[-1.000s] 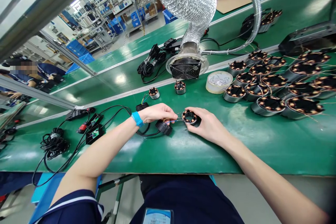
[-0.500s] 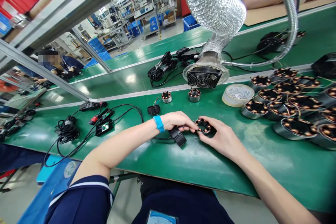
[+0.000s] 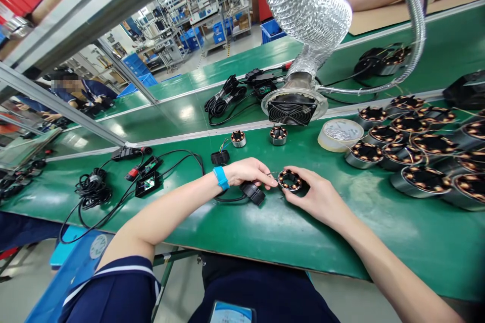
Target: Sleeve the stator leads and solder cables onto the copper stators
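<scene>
The left hand (image 3: 248,171) is stretched across the green counter (image 3: 341,232) from the left, palm down, with a blue wristband (image 3: 220,177) at the wrist. Its fingers are drawn together into a pinch at the thin wire leads (image 3: 272,175) that run from the small round copper-wound stator ring (image 3: 290,180). Whether the leads are truly clamped between the fingertips can hardly be made out, as they are very fine.

The right hand (image 3: 318,194) is brought in from the right, with the forearm angled across the counter's near edge. The ring is cupped from the right side, with the thumb on its near edge and the fingers curled round its far edge; the hand is half closed about it. The ring lies flat on the counter, between the two hands, near the middle of the view.

A black rectangular plastic connector block (image 3: 253,193) with a black cable is seen just under the left hand's fingers; contact between them cannot be told. The far side of the ring is covered by the right hand's fingers. A group of larger metal-cased copper-wound stators (image 3: 417,151) is cut off at the right edge of the view. The silver ribbed foil duct (image 3: 306,5) above the black fan grille (image 3: 291,110) is cut off at the top.
</scene>
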{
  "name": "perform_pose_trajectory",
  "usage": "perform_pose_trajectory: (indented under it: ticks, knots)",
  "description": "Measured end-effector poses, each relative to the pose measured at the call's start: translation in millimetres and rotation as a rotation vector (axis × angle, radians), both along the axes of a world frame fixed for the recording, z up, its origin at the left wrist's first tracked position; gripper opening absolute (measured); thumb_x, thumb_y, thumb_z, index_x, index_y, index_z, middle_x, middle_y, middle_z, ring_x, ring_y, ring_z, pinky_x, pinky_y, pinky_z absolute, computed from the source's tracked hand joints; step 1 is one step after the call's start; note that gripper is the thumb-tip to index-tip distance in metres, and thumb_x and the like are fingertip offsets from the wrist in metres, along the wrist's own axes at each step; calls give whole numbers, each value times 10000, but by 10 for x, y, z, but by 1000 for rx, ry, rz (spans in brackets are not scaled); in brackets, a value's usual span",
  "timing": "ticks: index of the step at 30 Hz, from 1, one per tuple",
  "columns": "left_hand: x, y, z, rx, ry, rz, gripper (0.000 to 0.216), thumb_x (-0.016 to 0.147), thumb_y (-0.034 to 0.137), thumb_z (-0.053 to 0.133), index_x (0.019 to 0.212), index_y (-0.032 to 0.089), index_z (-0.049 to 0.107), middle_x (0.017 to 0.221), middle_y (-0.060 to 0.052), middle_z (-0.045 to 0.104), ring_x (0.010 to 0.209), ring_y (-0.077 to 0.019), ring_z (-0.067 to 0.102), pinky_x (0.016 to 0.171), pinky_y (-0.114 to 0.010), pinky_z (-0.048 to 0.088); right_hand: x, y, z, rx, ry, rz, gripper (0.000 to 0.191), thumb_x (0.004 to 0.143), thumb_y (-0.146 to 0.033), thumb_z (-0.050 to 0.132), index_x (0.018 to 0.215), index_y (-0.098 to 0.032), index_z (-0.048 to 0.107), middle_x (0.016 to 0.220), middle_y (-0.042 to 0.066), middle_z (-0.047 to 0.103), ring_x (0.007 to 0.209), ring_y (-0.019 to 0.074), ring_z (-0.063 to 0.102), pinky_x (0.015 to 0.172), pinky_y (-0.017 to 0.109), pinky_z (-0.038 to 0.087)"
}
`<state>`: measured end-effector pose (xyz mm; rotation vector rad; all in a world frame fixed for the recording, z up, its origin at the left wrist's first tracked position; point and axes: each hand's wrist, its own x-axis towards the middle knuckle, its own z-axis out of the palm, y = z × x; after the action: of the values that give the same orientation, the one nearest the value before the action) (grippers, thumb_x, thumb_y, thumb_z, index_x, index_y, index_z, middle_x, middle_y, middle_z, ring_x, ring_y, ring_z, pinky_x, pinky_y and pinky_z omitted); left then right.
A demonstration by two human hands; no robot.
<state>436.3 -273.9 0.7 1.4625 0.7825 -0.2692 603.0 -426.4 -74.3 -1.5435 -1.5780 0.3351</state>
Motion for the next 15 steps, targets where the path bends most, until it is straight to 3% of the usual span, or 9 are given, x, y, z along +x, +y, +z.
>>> perform_pose_trajectory:
  ticks: [4, 10, 15]
  knots:
    - [-36, 2, -7, 16, -28, 20, 519, 478, 524, 961, 624, 118, 671, 666, -28, 672, 525, -57, 448, 538, -219, 314, -5, 0, 12, -12, 1, 1, 428, 847, -347, 637, 1253, -212, 630, 1215, 93, 721, 1090, 318, 702, 968, 491, 584]
    - [-106, 4, 115, 18, -46, -19, 458, 577, 488, 934, 759, 105, 763, 745, -53, 709, 592, -68, 490, 591, -222, 367, -9, -9, 34, -15, 9, 3, 430, 844, -340, 640, 1256, -220, 625, 1222, 91, 716, 1103, 318, 698, 976, 489, 578]
    - [-159, 39, 129, -85, -55, 61, 462, 672, 499, 884, 859, 88, 790, 835, -109, 755, 644, -88, 567, 623, -231, 421, -8, -11, 35, -22, 11, 3, 440, 851, -336, 641, 1275, -219, 617, 1232, 92, 709, 1105, 316, 694, 981, 492, 572]
